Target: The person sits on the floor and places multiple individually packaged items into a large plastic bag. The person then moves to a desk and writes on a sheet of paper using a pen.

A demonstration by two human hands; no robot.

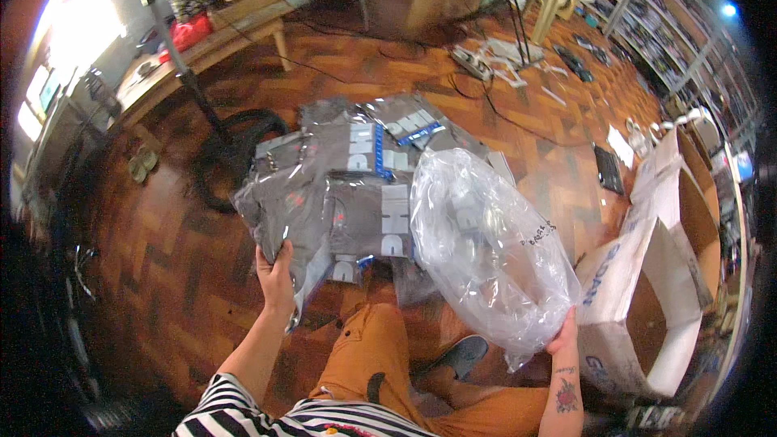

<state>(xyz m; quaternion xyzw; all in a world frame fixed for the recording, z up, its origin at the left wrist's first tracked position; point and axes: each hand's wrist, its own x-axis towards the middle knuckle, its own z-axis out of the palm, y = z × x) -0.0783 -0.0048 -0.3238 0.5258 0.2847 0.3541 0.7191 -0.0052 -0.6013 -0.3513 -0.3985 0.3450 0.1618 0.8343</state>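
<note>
My left hand (277, 282) is closed on the near edge of a grey garment in clear plastic wrapping (283, 206), thumb on top. More grey packaged garments (344, 133) with white and blue printed panels lie in a loose pile in front of me, partly overlapping the one I hold. My right hand (563, 332) grips the lower end of a large clear plastic bag (494, 251), which has dark handwriting on its side. The bag's far end rests against the right side of the pile. Some flat, pale shapes show through it, too blurred to name.
An open white-and-brown cardboard box (639, 291) stands close on my right. A black stand base (235, 154) sits left of the pile. Cables and white parts (486, 65) lie on the wood floor farther off. A wooden bench (202, 57) is at the far left, shelving (672, 40) far right.
</note>
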